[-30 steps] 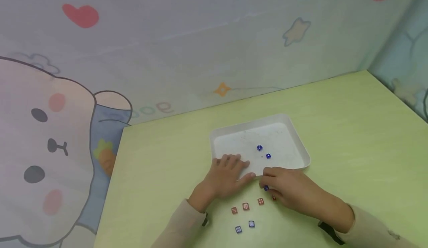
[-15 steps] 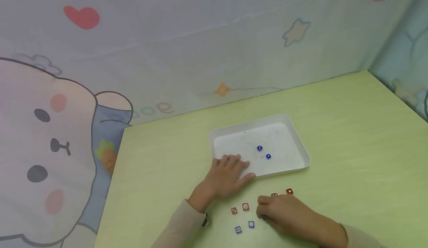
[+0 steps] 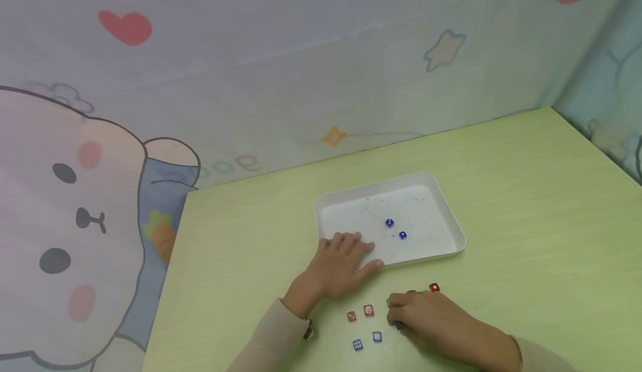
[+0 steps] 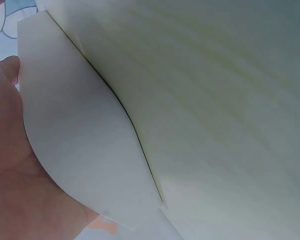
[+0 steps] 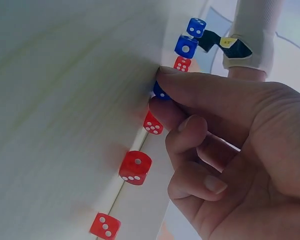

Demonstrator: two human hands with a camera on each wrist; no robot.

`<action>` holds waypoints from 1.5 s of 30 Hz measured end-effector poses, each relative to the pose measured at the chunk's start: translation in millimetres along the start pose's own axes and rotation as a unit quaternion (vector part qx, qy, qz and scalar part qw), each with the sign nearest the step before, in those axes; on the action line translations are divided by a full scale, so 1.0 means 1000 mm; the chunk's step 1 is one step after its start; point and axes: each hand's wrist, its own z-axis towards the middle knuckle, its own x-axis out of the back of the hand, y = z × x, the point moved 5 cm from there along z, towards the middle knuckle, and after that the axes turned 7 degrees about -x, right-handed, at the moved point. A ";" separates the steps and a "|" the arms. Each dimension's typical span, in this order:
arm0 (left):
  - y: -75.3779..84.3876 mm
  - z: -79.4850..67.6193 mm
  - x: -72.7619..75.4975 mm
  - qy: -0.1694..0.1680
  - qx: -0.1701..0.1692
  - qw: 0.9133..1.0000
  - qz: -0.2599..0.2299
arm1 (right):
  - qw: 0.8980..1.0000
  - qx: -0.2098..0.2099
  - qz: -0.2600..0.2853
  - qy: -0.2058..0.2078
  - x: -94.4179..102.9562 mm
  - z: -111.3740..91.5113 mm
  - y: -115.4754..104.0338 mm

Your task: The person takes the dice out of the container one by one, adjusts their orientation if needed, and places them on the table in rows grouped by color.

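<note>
My right hand (image 3: 433,324) pinches a blue die (image 5: 161,91) between thumb and forefinger, low at the table surface. Its other fingers are curled in. In the head view, two blue dice, one a left blue die (image 3: 357,344), lie left of it. Two red dice, including a red die (image 3: 368,310), lie in the row behind them. Another red die (image 3: 434,287) sits just beyond the knuckles, and others are partly hidden by the fingers. My left hand (image 3: 338,266) rests with fingers spread over the near-left rim of a white tray (image 3: 453,221).
Inside the tray lie two more blue dice, a far blue die (image 3: 389,223) and a nearer blue die (image 3: 403,235). The pale green table (image 3: 526,194) meets a printed fabric wall (image 3: 281,82) at the back.
The right hand has come from the tray's near edge toward me with the blue die, now level with the other loose blue dice. The left hand stays put.
</note>
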 end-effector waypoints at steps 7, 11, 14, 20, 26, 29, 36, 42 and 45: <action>-0.001 0.002 -0.002 0.002 -0.001 1.000 -0.008 | 1.000 0.016 -0.003 0.023 0.004 -0.002 -0.002; -0.001 0.003 -0.002 0.001 0.000 1.000 -0.009 | 1.000 0.008 -0.001 0.011 0.005 -0.001 0.000; -0.001 0.003 0.000 0.003 -0.002 1.000 -0.007 | 1.000 -0.001 -0.005 -0.001 0.007 -0.001 0.001; 0.001 0.000 0.000 0.004 -0.001 1.000 -0.007 | 1.000 0.025 -0.006 0.004 0.016 0.000 0.000; 0.002 0.001 -0.003 -0.001 -0.001 1.000 -0.010 | 0.999 -0.003 0.028 0.042 0.040 0.006 0.012; 0.001 0.001 -0.002 -0.002 0.003 1.000 -0.005 | 0.998 -0.028 0.026 0.056 0.050 0.011 0.019; 0.001 -0.001 0.000 -0.010 0.007 1.000 -0.010 | 0.996 -0.050 0.005 0.075 0.062 0.025 0.033; 0.001 0.001 0.001 -0.019 0.005 1.000 -0.003 | 0.993 -0.090 -0.021 0.079 0.066 0.033 0.048; 0.000 0.001 0.000 -0.020 0.006 1.000 0.001 | 0.991 -0.102 -0.024 0.082 0.069 0.035 0.053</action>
